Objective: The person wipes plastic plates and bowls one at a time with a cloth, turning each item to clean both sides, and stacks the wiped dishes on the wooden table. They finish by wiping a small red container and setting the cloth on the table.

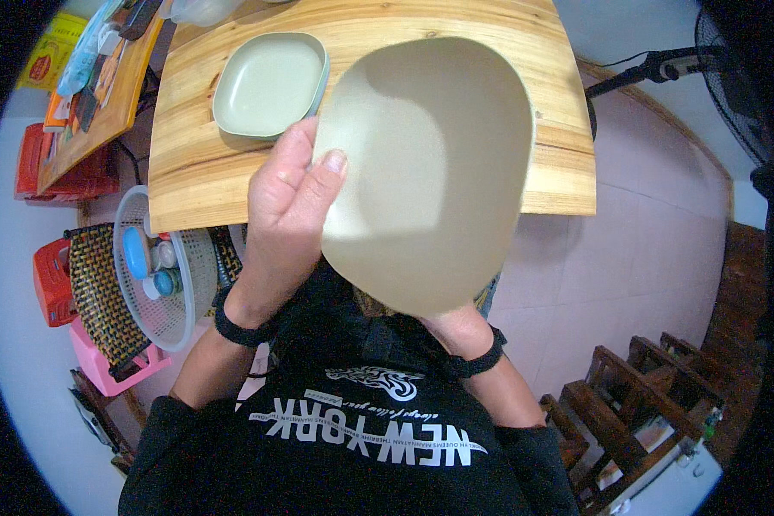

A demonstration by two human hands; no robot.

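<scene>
A beige rounded-square plate [419, 174] is held up close to the camera, tilted over the front edge of the wooden table [187, 187]. My left hand [290, 180] grips its left rim, thumb on the inner face and fingers behind. At the lower rim, my right hand [461, 329] is mostly hidden behind the plate; its fingers cannot be seen. On the table, to the left, rests a pale green rounded-square plate [271, 84], with a bluish edge showing beneath its right side.
Left of the table stands a white perforated plastic basket [197, 284] with several small containers inside. Nearby are a pink stool [103, 367], red plastic stools [51, 277] and a cluttered side table [119, 97]. A fan [677, 68] is at right, wooden stair-like slats [619, 387] at lower right.
</scene>
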